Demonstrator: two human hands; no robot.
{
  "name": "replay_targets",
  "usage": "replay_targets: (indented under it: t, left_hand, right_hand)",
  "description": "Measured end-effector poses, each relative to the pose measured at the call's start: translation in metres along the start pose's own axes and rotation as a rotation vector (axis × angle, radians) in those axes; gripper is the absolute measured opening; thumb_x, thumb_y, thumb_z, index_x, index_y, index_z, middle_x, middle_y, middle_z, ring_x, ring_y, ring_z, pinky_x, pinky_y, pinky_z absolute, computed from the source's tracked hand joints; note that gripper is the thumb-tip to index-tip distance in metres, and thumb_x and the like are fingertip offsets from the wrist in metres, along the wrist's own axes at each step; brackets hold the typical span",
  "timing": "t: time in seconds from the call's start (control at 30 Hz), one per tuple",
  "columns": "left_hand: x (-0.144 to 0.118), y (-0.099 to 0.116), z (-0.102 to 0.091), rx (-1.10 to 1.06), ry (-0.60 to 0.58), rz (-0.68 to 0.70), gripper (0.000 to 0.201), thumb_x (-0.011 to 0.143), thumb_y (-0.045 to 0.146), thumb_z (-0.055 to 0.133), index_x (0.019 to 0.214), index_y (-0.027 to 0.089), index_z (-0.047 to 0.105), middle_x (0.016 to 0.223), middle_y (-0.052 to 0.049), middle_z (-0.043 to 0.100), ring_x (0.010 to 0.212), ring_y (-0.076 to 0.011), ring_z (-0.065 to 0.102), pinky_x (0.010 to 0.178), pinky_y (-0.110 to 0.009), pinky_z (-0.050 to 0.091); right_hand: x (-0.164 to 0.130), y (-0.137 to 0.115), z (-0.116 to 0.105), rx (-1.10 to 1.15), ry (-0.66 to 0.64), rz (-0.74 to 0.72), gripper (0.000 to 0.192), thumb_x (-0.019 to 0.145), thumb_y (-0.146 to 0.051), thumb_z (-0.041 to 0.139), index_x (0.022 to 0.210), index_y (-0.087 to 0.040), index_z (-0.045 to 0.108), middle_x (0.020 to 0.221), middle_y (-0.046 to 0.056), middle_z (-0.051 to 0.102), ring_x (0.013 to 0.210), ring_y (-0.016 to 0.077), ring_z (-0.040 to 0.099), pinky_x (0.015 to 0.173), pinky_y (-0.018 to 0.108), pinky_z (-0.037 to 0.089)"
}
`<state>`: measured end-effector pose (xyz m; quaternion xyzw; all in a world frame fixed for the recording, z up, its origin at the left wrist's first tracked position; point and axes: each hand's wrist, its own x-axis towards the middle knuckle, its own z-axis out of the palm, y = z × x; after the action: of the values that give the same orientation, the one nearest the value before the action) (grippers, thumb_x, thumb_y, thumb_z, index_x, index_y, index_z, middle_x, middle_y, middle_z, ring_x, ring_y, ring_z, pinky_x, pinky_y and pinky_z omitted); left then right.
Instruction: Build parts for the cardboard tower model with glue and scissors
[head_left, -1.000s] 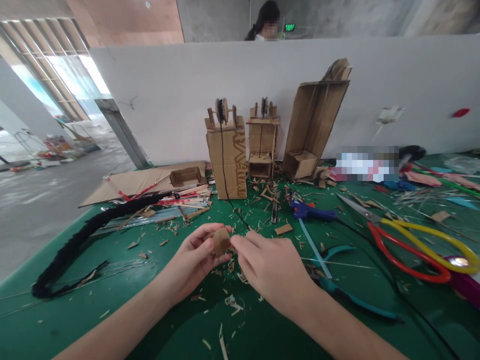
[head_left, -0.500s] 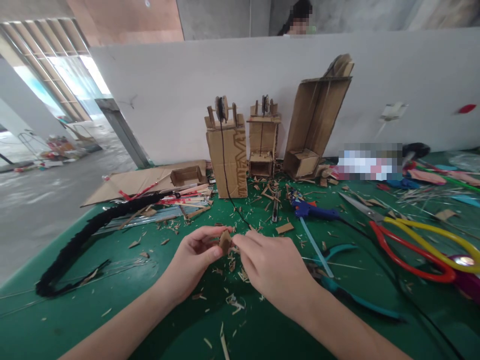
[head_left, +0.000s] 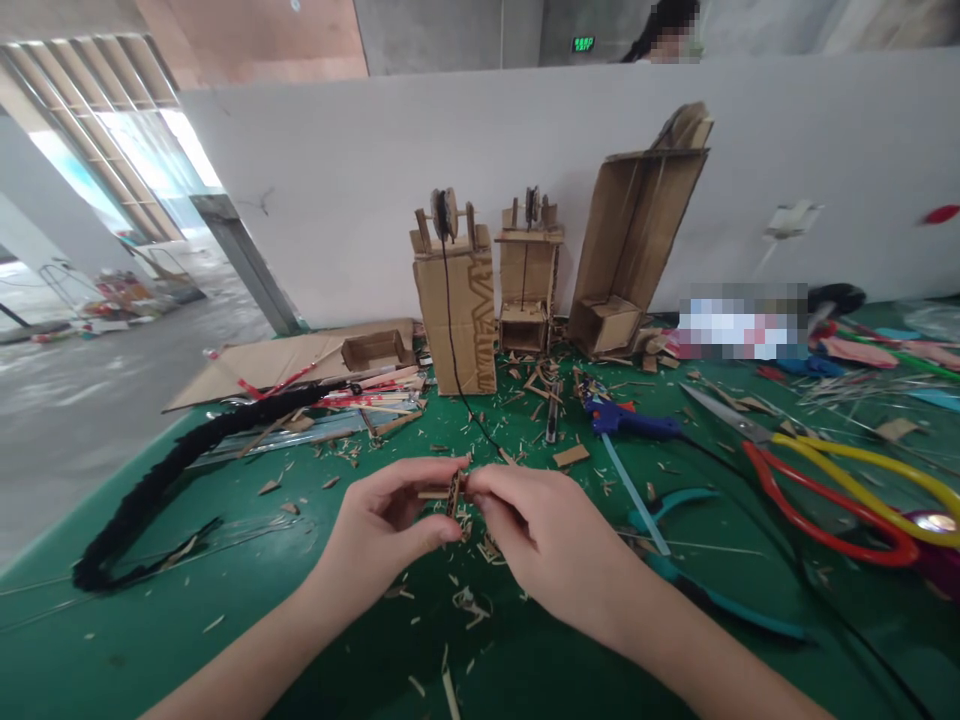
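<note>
My left hand [head_left: 386, 540] and my right hand [head_left: 540, 535] meet over the green table [head_left: 225, 620], both pinching a small round cardboard disc [head_left: 454, 493] seen edge-on, with a thin stick through it. A black string [head_left: 457, 385] runs from near the disc up to a cardboard tower [head_left: 455, 300] topped by a pulley wheel. A second, smaller cardboard tower [head_left: 526, 285] stands next to it.
A tall open cardboard box [head_left: 637, 250] leans on the white partition. A blue glue gun [head_left: 630, 424], red and yellow scissors [head_left: 825, 480], teal pliers [head_left: 697, 590], a black braided cord [head_left: 165, 470], flat cardboard [head_left: 277, 360] and many scraps lie around. A person's head shows behind the partition.
The disc turned between my fingers from face-on to edge-on. The person behind the partition moved to the right.
</note>
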<state>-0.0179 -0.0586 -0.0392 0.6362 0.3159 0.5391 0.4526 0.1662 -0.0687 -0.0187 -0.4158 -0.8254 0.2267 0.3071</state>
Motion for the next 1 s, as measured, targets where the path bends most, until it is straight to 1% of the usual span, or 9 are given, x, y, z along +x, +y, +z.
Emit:
replay_targets:
  t: [0.1,0.27,0.4,0.63,0.73,0.8,0.83,0.9,1.0]
  left_hand:
    - [-0.003,0.000,0.001,0.013,0.013,0.006,0.044,0.060,0.002,0.077,0.096,0.028,0.072,0.101,-0.001,0.074,0.088,-0.0160,0.070,0.076,-0.022,0.057]
    - [-0.006,0.000,0.003,0.048,0.036,0.047,0.050,0.060,0.000,0.076,0.099,0.030,0.070,0.104,0.002,0.073,0.090,-0.0135,0.069,0.079,-0.018,0.056]
    - [-0.008,-0.001,0.003,0.086,0.043,0.063,0.051,0.059,0.001,0.077,0.099,0.031,0.070,0.102,0.002,0.073,0.091,-0.0140,0.069,0.080,-0.019,0.056]
    - [-0.007,0.005,-0.001,0.131,0.039,0.075,0.045,0.059,0.009,0.080,0.099,0.029,0.071,0.100,-0.001,0.073,0.091,-0.0163,0.068,0.083,-0.023,0.055]
    - [-0.004,0.010,-0.003,0.048,0.031,0.029,0.051,0.060,0.017,0.082,0.107,0.029,0.067,0.107,-0.004,0.070,0.088,-0.0180,0.068,0.079,-0.026,0.055]
    - [-0.004,0.011,-0.002,-0.045,0.001,0.008,0.057,0.059,0.024,0.082,0.112,0.029,0.063,0.114,-0.005,0.067,0.089,-0.0196,0.067,0.079,-0.029,0.055]
    - [-0.004,0.011,-0.001,-0.089,-0.016,0.000,0.056,0.060,0.026,0.082,0.113,0.029,0.063,0.115,-0.006,0.066,0.091,-0.0203,0.067,0.081,-0.031,0.054]
    - [-0.006,0.010,0.002,-0.160,-0.041,-0.041,0.046,0.065,0.027,0.079,0.109,0.028,0.064,0.112,-0.005,0.067,0.091,-0.0200,0.066,0.082,-0.031,0.053]
    - [-0.010,0.005,0.007,-0.239,-0.029,-0.139,0.031,0.072,0.024,0.074,0.101,0.027,0.066,0.100,-0.003,0.069,0.088,-0.0172,0.065,0.078,-0.027,0.052]
  right_hand:
    - [-0.001,0.000,0.003,0.003,0.016,-0.030,0.016,0.091,-0.015,0.042,0.085,-0.024,0.053,0.075,-0.004,0.059,0.064,0.0109,0.050,0.056,0.026,0.033]
    - [-0.003,0.002,0.006,-0.017,0.052,-0.075,0.016,0.089,-0.012,0.042,0.085,-0.022,0.053,0.072,-0.003,0.056,0.062,0.0106,0.049,0.054,0.025,0.033]
    - [-0.004,0.003,0.009,-0.023,0.076,-0.098,0.016,0.089,-0.013,0.042,0.087,-0.021,0.055,0.073,-0.002,0.057,0.062,0.0108,0.050,0.055,0.026,0.033]
    - [-0.004,-0.003,0.007,0.011,0.072,-0.053,0.016,0.090,-0.016,0.041,0.086,-0.020,0.056,0.073,-0.001,0.060,0.060,0.0109,0.051,0.053,0.025,0.034]
    - [-0.002,-0.005,0.005,0.040,0.082,-0.022,0.016,0.092,-0.018,0.041,0.083,-0.021,0.055,0.072,-0.002,0.060,0.059,0.0109,0.049,0.052,0.025,0.034]
    - [-0.001,-0.006,0.005,0.069,0.089,-0.013,0.017,0.092,-0.018,0.040,0.084,-0.021,0.055,0.072,-0.002,0.059,0.059,0.0109,0.048,0.053,0.025,0.035]
    - [-0.001,-0.005,0.005,0.085,0.091,-0.013,0.017,0.092,-0.017,0.040,0.085,-0.021,0.055,0.073,-0.002,0.060,0.060,0.0109,0.049,0.054,0.025,0.036]
    - [-0.001,-0.005,0.006,0.113,0.095,-0.027,0.017,0.092,-0.016,0.040,0.088,-0.021,0.055,0.076,-0.002,0.060,0.061,0.0108,0.050,0.056,0.025,0.037]
    - [-0.002,-0.003,0.009,0.115,0.096,-0.033,0.016,0.092,-0.016,0.040,0.087,-0.021,0.055,0.076,-0.002,0.059,0.062,0.0107,0.050,0.057,0.025,0.037]
